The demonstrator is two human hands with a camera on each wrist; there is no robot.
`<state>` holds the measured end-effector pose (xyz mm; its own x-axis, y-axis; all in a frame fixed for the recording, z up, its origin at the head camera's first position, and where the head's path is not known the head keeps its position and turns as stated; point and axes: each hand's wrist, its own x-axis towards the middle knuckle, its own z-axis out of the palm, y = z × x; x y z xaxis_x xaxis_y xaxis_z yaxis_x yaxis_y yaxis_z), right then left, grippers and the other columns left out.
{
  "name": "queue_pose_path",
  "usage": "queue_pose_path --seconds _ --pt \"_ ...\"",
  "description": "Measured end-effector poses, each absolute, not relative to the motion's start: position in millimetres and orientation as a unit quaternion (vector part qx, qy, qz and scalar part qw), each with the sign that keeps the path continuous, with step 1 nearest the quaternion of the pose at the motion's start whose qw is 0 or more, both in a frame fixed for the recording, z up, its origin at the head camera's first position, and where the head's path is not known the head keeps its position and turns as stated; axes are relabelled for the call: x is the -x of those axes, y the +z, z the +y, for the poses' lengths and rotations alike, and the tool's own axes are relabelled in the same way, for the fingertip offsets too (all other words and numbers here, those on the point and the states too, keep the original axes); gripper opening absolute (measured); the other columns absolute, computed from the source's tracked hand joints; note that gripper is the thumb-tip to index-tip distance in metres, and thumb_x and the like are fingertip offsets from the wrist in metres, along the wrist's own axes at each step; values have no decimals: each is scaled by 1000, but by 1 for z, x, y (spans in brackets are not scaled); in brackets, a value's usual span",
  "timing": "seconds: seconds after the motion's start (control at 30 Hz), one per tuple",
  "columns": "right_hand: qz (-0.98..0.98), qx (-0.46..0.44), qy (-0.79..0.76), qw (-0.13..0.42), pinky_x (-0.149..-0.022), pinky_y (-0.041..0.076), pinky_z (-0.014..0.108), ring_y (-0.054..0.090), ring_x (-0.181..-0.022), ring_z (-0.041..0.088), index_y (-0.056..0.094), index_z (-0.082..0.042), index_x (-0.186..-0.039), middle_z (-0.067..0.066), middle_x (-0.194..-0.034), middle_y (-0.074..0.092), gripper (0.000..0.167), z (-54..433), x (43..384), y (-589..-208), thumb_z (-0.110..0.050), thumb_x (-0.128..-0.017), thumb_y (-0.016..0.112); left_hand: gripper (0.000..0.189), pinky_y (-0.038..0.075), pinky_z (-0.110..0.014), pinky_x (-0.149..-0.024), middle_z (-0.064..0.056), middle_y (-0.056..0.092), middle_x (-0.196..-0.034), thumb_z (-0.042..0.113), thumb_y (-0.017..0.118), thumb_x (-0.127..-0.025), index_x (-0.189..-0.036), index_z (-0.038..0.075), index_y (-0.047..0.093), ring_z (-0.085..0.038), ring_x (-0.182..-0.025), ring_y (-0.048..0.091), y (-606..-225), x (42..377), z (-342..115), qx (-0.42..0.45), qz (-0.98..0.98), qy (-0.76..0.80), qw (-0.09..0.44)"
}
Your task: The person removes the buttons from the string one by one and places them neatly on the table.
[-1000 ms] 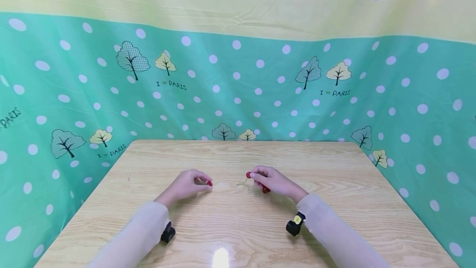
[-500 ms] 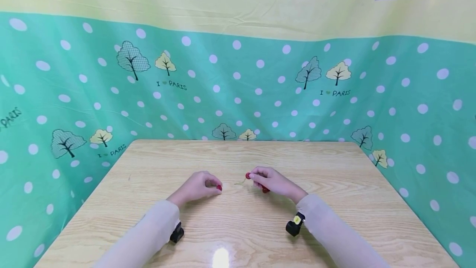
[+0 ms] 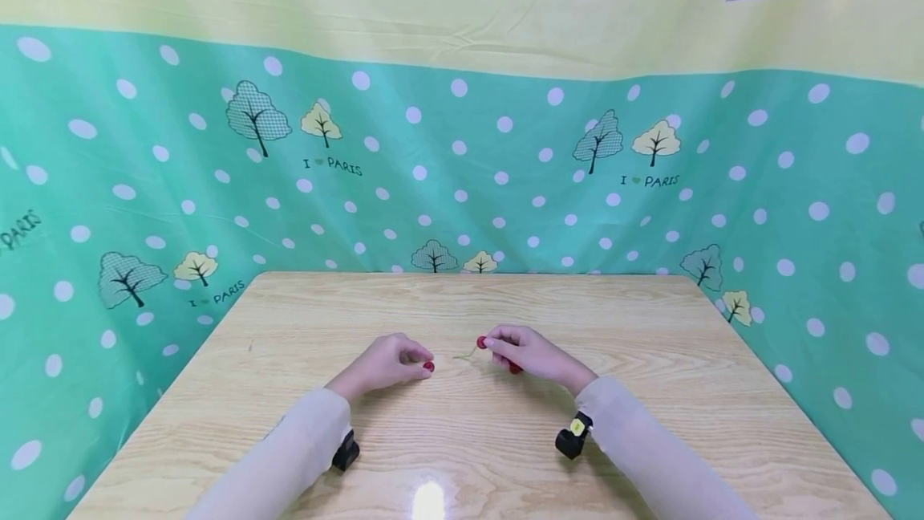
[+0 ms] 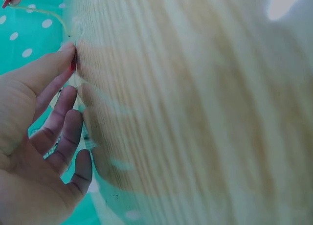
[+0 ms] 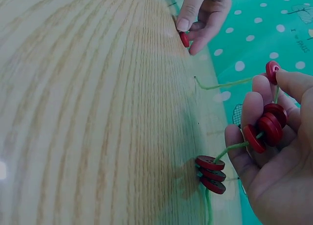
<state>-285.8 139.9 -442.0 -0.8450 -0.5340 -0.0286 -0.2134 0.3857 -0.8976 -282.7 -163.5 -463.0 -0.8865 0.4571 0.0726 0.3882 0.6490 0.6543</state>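
Observation:
My left hand [image 3: 387, 361] pinches a loose red button [image 3: 429, 367] between thumb and fingertips, low over the table. In the left wrist view the thumb mostly covers that button, leaving a red sliver. To the right, my right hand [image 3: 530, 351] holds another red button [image 5: 272, 72] between thumb and finger, threaded on a green string [image 5: 226, 84]. The string's free end points toward the left hand, a short gap from its button. More strung red buttons [image 5: 269, 129] lie against the right palm and fingers. Lower down, a stack of three red buttons [image 5: 211, 175] hangs on the same string.
A light wood-grain table [image 3: 447, 440] lies under both hands, its far edge against a green polka-dot cloth [image 3: 462, 183]. Each wrist wears a small black camera, such as the right camera [image 3: 572, 441]. A bright light reflection [image 3: 429, 499] shows near the front.
My left hand has moved right with its button, closer to the string's free end, then slowed. The right hand has stayed almost still, while the string's tip has shifted slightly left.

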Motion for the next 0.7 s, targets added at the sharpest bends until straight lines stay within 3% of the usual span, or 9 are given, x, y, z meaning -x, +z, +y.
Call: queue_pose_path --seconds 0.23,0.53,0.7 --pt "818 233 -502 158 -63 41 29 49 -70 20 64 1 -111 26 -90 61 39 139 285 -441 -36 -105 54 35 50 -38 -83 0 64 -103 29 83 -84 -115 15 74 -17 -92 60 -457 283 -157 -223 909 350 38" --pt "818 244 -498 157 -63 42 27 51 -71 18 64 3 -110 26 -89 61 41 139 285 -440 -36 -106 52 33 51 -41 -83 -7 67 -111 29 80 -87 -116 16 72 -28 -98 62 -440 283 -136 -243 893 379 0" --pt "820 241 -493 159 -64 41 27 50 -69 15 65 2 -110 24 -88 61 40 138 284 -439 -35 -106 51 35 52 -37 -81 -1 68 -112 32 80 -87 -117 16 72 -23 -97 62 -434 282 -124 -270 884 382 -7"
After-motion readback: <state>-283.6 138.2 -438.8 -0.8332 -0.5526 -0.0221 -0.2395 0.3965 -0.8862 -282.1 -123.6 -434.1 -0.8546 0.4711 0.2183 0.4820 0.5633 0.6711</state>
